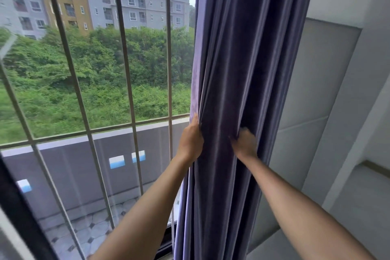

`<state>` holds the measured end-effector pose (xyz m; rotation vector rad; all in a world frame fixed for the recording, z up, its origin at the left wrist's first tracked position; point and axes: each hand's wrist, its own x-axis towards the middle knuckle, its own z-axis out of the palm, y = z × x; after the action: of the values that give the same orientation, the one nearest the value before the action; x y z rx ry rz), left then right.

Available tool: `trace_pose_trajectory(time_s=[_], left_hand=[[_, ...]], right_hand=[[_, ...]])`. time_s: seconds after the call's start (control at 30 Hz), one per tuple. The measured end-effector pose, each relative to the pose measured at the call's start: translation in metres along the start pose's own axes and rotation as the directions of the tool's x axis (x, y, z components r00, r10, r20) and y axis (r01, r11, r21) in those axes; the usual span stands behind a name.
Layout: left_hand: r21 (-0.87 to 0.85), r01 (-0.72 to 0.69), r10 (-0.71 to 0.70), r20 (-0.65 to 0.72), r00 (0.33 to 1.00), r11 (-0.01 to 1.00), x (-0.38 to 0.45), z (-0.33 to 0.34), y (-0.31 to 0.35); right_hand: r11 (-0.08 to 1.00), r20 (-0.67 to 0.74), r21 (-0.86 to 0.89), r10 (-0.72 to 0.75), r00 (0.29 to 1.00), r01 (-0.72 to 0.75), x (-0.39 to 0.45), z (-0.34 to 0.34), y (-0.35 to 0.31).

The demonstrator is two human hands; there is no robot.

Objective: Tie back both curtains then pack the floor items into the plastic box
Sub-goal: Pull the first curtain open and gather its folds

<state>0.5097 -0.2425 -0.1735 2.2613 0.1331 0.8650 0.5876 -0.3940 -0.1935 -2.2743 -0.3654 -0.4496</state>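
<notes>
Head view: purple curtain (242, 59) bunched into vertical folds at right edge of window, between barred glass and grey padded wall panel (312, 95). Left hand (191, 140) at curtain's left edge, fingers curled round the edge fabric, gripping it. Right hand (244, 143) on the curtain's right side, fingers dug into the folds, pinching fabric; fingertips hidden in cloth. Both forearms reaching up from bottom of frame. Window bars (126, 48) left of curtain, trees and apartment blocks outside. Plastic box and floor items out of frame
</notes>
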Motion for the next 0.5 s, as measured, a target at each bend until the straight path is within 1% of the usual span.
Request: trace_pose_trajectory(time_s=[0.1, 0.17, 0.23, 0.37, 0.5], left_hand=[[-0.014, -0.018, 0.018, -0.012, 1.000, 1.000, 0.002, -0.001, -0.004], [-0.022, -0.044, 0.043, -0.017, 0.999, 0.999, 0.003, -0.001, -0.005], [-0.036, -0.067, 0.066, -0.023, 0.998, 0.997, 0.002, -0.001, -0.004], [-0.056, -0.061, 0.058, -0.050, 0.997, 0.997, 0.003, 0.004, -0.006], [-0.091, 0.003, -0.003, -0.001, 1.000, 0.996, 0.002, 0.013, -0.001]], right_hand=[[0.999, 0.069, 0.006, -0.042, 0.997, 0.042, -0.037, 0.029, 0.012], [0.996, 0.152, -0.071, -0.035, 0.988, 0.047, -0.057, 0.048, 0.017], [0.991, 0.204, -0.131, -0.008, 0.979, 0.036, -0.076, 0.062, 0.015], [0.988, 0.198, -0.132, -0.057, 0.979, 0.084, -0.101, 0.081, 0.000], [0.990, 0.212, -0.095, -0.086, 0.973, 0.108, -0.111, 0.090, -0.011]])
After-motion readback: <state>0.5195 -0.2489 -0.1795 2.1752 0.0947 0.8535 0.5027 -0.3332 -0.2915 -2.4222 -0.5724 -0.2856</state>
